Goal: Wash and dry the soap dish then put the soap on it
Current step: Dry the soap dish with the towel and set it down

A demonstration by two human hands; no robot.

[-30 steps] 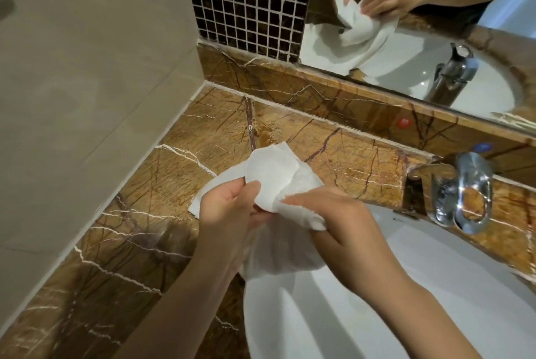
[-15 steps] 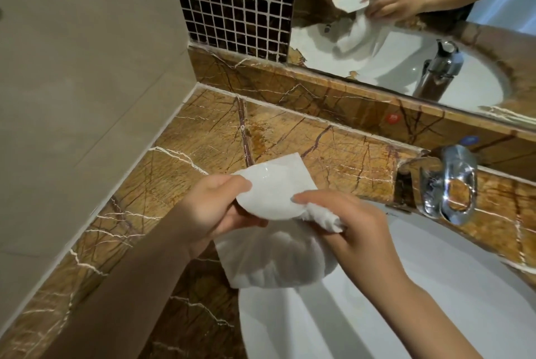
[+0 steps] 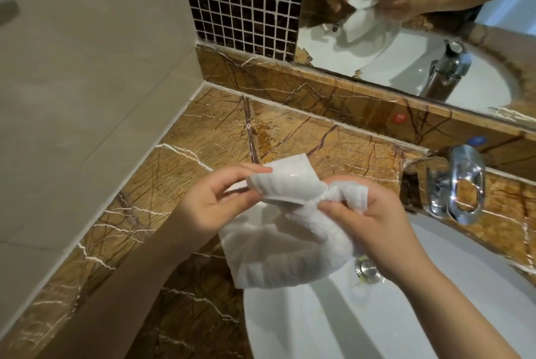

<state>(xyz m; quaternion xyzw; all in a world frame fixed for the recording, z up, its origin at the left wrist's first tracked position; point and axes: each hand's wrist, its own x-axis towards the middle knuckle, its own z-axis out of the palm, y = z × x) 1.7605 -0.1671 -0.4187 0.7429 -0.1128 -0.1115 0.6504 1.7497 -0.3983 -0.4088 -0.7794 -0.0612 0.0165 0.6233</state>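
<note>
My left hand holds a white ribbed soap dish by its left edge, tilted, above the sink's left rim. My right hand grips a bunched white cloth pressed against the dish's right side; the rest of the cloth hangs below both hands. No soap is visible. The mirror reflects both hands, the dish and the cloth.
A white basin with a metal drain plug lies below the hands. A chrome tap stands at the right. Brown marble counter runs left to a beige wall; dark mosaic tiles behind.
The cloth slid off the dish's top, baring its ribbed surface. My right hand has bunched the cloth at the dish's right side, and the dish has turned in my left hand.
</note>
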